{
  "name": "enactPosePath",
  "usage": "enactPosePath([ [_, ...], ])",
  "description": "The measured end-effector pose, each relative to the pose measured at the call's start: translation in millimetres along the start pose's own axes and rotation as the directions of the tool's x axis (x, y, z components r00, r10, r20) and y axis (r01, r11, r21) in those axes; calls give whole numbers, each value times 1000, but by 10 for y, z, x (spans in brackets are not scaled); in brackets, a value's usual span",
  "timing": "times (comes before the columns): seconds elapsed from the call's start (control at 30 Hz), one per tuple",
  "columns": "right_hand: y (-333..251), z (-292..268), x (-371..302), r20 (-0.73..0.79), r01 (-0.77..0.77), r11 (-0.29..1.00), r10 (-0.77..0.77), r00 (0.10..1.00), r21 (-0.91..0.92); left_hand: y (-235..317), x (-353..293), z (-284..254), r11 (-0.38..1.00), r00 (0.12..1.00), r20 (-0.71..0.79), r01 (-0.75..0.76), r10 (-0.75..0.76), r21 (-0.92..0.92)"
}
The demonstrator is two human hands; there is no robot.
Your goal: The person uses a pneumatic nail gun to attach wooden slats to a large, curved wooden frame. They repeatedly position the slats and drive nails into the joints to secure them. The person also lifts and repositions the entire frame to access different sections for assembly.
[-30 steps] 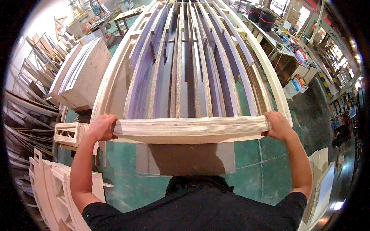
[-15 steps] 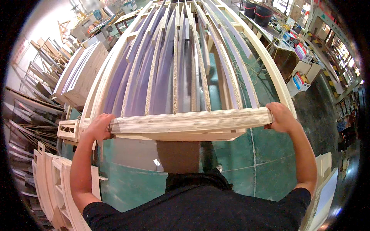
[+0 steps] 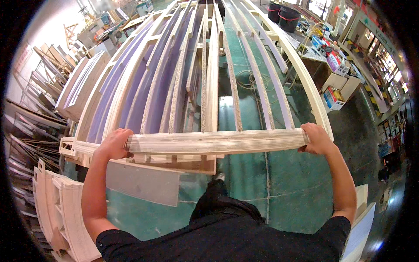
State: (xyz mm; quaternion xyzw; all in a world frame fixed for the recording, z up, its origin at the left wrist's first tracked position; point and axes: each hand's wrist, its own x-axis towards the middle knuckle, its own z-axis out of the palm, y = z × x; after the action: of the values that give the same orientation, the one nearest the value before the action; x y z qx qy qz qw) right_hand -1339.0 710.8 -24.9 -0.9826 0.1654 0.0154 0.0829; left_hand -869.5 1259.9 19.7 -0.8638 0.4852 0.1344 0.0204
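Note:
My hands hold a large, pale wooden slatted frame (image 3: 218, 142) by the thick end beam nearest me. At the beam's left end, the fingers of my left hand (image 3: 116, 143) wrap round the edge. My right hand (image 3: 317, 139) grips the right corner in the same way. Long narrow slats run away from the beam between two curved side rails. A second wooden frame (image 3: 192, 165) shows lower down and to the left, partly hidden under the held one. Purple-tinted strips show between the slats on the left.
Stacked wooden panels (image 3: 80, 89) stand to the left, with curved wooden pieces (image 3: 65, 209) lower down. At right are a cluttered bench (image 3: 314, 54), a box (image 3: 334, 98) and a black bucket (image 3: 289, 18). Coiled cable (image 3: 251, 78) lies on the green floor (image 3: 244, 174). A grey sheet (image 3: 150, 181) is below the lower frame.
The held frame has shifted right relative to the lower frame. More of the lower frame shows at left, and green floor now appears through the right-hand slats. Both hands keep their grip.

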Motion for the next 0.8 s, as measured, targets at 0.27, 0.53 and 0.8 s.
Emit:
enactPosePath([
  [0.27, 936, -60, 264, 0, -21, 999, 21, 1000, -39, 451, 830, 133, 1000, 999, -37, -1, 1, -5],
  [0.53, 2026, -147, 910, -8, 12, 996, -13, 1000, -86, 967, 1870, -127, 999, 999, -12, 29, -29, -21],
  [0.8, 2840, -315, 1934, -86, 29, 999, -32, 996, -34, 1134, 3156, -376, 999, 998, -45, 44, -44, -1],
])
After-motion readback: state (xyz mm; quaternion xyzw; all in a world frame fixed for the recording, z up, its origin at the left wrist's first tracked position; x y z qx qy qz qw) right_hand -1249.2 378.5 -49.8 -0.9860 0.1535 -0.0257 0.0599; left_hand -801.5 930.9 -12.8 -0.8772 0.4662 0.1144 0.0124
